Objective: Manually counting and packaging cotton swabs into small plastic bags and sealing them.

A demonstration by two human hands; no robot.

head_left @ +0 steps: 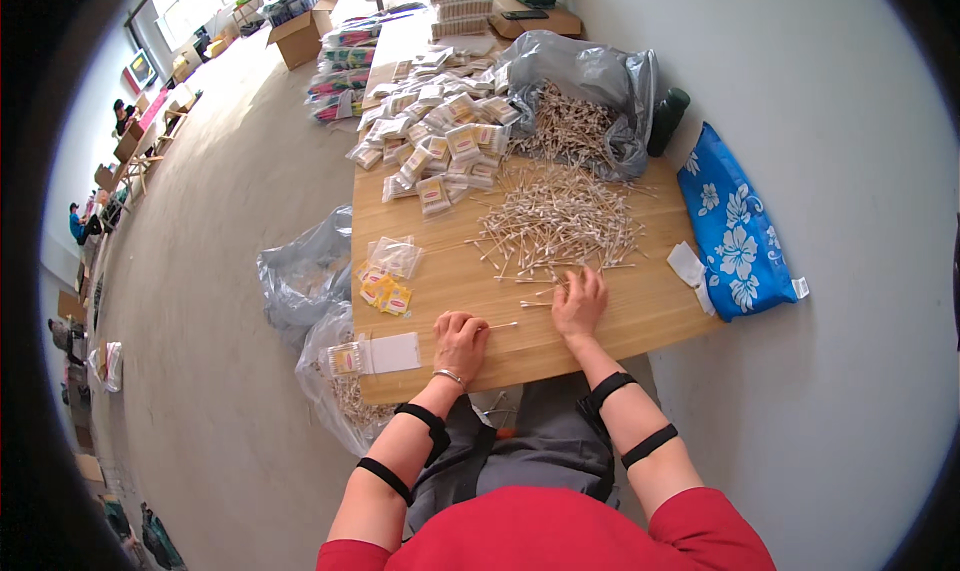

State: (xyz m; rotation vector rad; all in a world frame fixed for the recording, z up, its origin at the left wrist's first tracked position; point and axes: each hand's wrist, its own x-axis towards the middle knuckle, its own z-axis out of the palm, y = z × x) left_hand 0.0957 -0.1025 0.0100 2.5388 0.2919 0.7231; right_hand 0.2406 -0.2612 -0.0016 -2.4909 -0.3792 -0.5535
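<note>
My left hand (461,345) is closed near the front edge of the table, with a cotton swab (503,325) sticking out to the right from under its fingers. How many swabs it holds is hidden. My right hand (580,305) reaches to the near edge of a loose pile of cotton swabs (560,216), its fingers slightly spread and touching the tabletop. A few stray swabs (535,304) lie beside its thumb. Left of my left hand are a white card (392,353) and a small pack of swabs (345,359) at the table's edge.
Yellow labels (384,289) and clear bags (396,256) lie at the left edge. Filled packs (440,131) are heaped farther back, beside a grey bag of swabs (575,121). A blue flowered pouch (738,236) and dark bottle (668,121) stand right. Plastic bags (305,271) hang left.
</note>
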